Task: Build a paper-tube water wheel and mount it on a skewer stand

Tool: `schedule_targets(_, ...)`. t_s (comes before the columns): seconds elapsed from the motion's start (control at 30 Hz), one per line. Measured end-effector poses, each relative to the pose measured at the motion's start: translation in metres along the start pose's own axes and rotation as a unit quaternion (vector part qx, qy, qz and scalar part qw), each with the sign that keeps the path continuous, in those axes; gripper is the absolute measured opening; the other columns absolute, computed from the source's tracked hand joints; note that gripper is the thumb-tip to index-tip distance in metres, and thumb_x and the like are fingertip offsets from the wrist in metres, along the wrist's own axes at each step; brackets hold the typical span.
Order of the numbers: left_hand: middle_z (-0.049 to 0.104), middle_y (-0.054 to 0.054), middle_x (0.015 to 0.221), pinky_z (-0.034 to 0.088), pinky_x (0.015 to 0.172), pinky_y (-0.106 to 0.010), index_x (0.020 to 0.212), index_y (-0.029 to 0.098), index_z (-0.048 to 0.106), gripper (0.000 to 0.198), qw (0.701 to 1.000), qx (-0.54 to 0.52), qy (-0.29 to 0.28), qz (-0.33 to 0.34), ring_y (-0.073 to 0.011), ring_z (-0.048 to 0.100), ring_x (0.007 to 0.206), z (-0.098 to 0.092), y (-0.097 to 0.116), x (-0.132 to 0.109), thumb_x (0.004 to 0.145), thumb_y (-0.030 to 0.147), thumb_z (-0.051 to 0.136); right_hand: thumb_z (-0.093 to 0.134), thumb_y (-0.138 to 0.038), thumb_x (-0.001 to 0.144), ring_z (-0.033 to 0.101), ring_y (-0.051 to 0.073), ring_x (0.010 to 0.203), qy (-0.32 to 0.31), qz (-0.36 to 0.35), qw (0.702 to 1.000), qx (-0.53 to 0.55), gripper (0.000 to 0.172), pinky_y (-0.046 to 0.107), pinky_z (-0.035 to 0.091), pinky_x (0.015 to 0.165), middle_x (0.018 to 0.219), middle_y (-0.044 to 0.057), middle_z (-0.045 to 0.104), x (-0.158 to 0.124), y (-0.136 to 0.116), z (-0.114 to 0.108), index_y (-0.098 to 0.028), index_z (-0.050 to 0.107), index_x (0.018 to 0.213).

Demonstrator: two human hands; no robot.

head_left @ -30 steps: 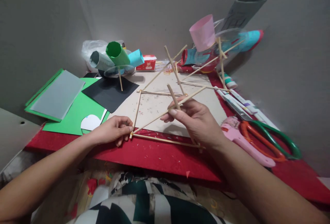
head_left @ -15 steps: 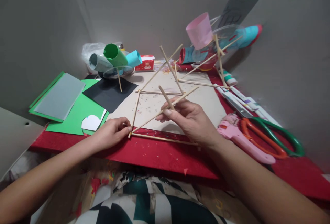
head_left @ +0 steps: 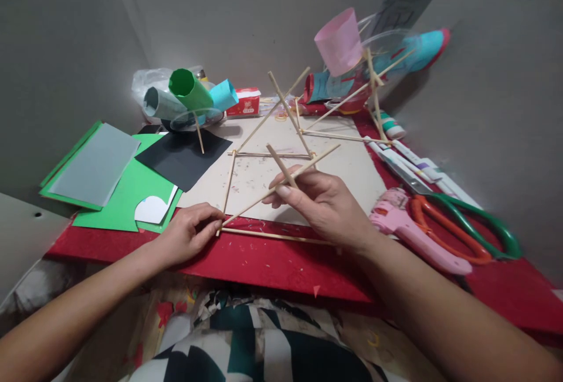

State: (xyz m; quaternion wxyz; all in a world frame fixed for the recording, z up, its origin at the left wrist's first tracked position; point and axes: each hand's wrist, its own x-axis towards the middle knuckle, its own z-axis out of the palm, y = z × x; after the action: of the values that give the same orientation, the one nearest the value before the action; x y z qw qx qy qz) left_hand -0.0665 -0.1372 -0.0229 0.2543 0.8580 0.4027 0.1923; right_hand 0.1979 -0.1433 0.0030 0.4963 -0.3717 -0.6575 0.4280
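A frame of thin wooden sticks (head_left: 271,155) stands across the near part of the table, with two far sticks crossing above its back edge. My left hand (head_left: 190,234) pinches the frame's near left corner, where several sticks meet. At the near side my right hand (head_left: 328,203) grips two crossed sticks (head_left: 303,171) where they overlap, thumb in front and fingers behind. One of those sticks slants down to the corner at my left hand. The near right corner of the frame is partly hidden behind my right hand.
A pink glue gun (head_left: 411,232) and scissors (head_left: 466,223) with orange and green handles lie at right, near white markers (head_left: 448,179). Green paper (head_left: 118,194) and black paper (head_left: 185,159) lie left. Behind stand paper tubes (head_left: 189,90) and another stick frame (head_left: 347,137) with a pink tube (head_left: 338,41).
The view has shifted slightly, so the table things appear a little farther left and higher. Both hands keep their grip on the sticks, with hardly any movement.
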Motion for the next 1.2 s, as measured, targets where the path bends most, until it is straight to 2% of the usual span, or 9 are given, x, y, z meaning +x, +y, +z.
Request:
schedule_targets(0.13, 0.069, -0.006, 0.090, 0.048, 0.075, -0.028, 0.099, 0.017, 0.066, 0.018, 1.000, -0.004, 0.000, 0.001, -0.0166, 0.064, 0.083, 0.003, -0.001, 0.000, 0.096, 0.024, 0.049, 0.065, -0.040, 0.090, 0.069, 0.016, 0.072, 0.001, -0.003, 1.000, 0.004, 0.022, 0.029, 0.057, 0.069, 0.079, 0.003, 0.072, -0.001, 0.000, 0.000, -0.019, 0.067, 0.087)
schedule_targets(0.23, 0.069, -0.006, 0.087, 0.048, 0.074, -0.028, 0.097, 0.016, 0.066, 0.020, 1.000, -0.014, 0.023, -0.003, -0.0165, 0.064, 0.080, 0.004, -0.001, 0.000, 0.096, 0.024, 0.048, 0.064, -0.042, 0.091, 0.069, 0.016, 0.071, -0.004, -0.005, 1.000, -0.006, 0.023, 0.029, 0.057, 0.068, 0.079, 0.003, 0.072, -0.002, 0.000, 0.000, -0.019, 0.067, 0.086)
schedule_targets(0.4, 0.072, -0.006, 0.091, 0.049, 0.077, -0.029, 0.097, 0.017, 0.065, 0.020, 0.995, -0.048, 0.067, -0.054, -0.0174, 0.065, 0.083, 0.003, 0.000, -0.004, 0.095, 0.030, 0.050, 0.066, -0.042, 0.089, 0.069, 0.017, 0.071, -0.012, 0.012, 1.000, -0.024, 0.022, 0.029, 0.057, 0.067, 0.081, 0.004, 0.072, -0.003, 0.001, -0.002, -0.019, 0.069, 0.089)
schedule_targets(0.63, 0.072, -0.005, 0.094, 0.048, 0.079, -0.029, 0.101, 0.017, 0.065, 0.023, 0.990, -0.066, 0.069, -0.106, -0.0182, 0.065, 0.085, 0.005, 0.001, -0.002, 0.094, 0.033, 0.049, 0.071, -0.042, 0.084, 0.069, 0.017, 0.069, -0.014, 0.027, 0.999, -0.018, 0.025, 0.031, 0.058, 0.066, 0.081, 0.004, 0.074, -0.003, 0.001, -0.003, -0.019, 0.070, 0.094)
schedule_targets(0.77, 0.070, -0.003, 0.086, 0.047, 0.072, -0.028, 0.108, 0.017, 0.061, 0.025, 0.978, -0.146, 0.047, -0.140, -0.0166, 0.062, 0.076, 0.005, 0.003, 0.002, 0.093, 0.036, 0.052, 0.068, -0.043, 0.087, 0.070, 0.018, 0.070, -0.010, 0.018, 1.000, -0.018, 0.024, 0.030, 0.059, 0.067, 0.077, 0.004, 0.074, -0.003, -0.001, -0.002, -0.019, 0.071, 0.090)
schedule_targets(0.9, 0.067, -0.002, 0.081, 0.041, 0.060, -0.023, 0.109, 0.016, 0.058, 0.030, 0.946, -0.274, 0.031, -0.173, -0.0117, 0.055, 0.063, 0.001, 0.007, 0.006, 0.089, 0.038, 0.058, 0.068, -0.045, 0.087, 0.068, 0.016, 0.065, 0.009, 0.018, 1.000, -0.014, 0.025, 0.029, 0.058, 0.064, 0.074, 0.003, 0.075, -0.001, -0.003, -0.003, -0.020, 0.072, 0.088)
schedule_targets(1.0, 0.066, -0.002, 0.080, 0.036, 0.054, -0.021, 0.109, 0.015, 0.056, 0.034, 0.923, -0.331, 0.012, -0.195, -0.0085, 0.048, 0.055, -0.003, 0.009, 0.007, 0.086, 0.039, 0.063, 0.068, -0.048, 0.086, 0.067, 0.016, 0.062, 0.018, 0.022, 1.000, -0.008, 0.029, 0.029, 0.057, 0.062, 0.072, 0.004, 0.074, 0.000, -0.005, -0.005, -0.020, 0.072, 0.086)
schedule_targets(1.07, 0.065, -0.001, 0.078, 0.036, 0.053, -0.021, 0.110, 0.016, 0.056, 0.036, 0.913, -0.354, -0.011, -0.202, -0.0087, 0.049, 0.056, -0.006, 0.010, 0.008, 0.084, 0.039, 0.066, 0.069, -0.052, 0.084, 0.067, 0.017, 0.062, 0.023, 0.025, 0.999, -0.006, 0.032, 0.030, 0.057, 0.062, 0.072, 0.004, 0.074, 0.001, -0.006, -0.006, -0.020, 0.072, 0.084)
schedule_targets(1.2, 0.065, -0.002, 0.084, 0.042, 0.061, -0.023, 0.116, 0.018, 0.053, 0.045, 0.894, -0.399, -0.086, -0.183, -0.0114, 0.056, 0.068, -0.013, 0.006, 0.007, 0.079, 0.036, 0.073, 0.069, -0.055, 0.083, 0.067, 0.017, 0.063, 0.032, 0.023, 0.999, -0.008, 0.034, 0.031, 0.056, 0.063, 0.071, 0.004, 0.073, 0.003, -0.006, -0.008, -0.020, 0.072, 0.082)
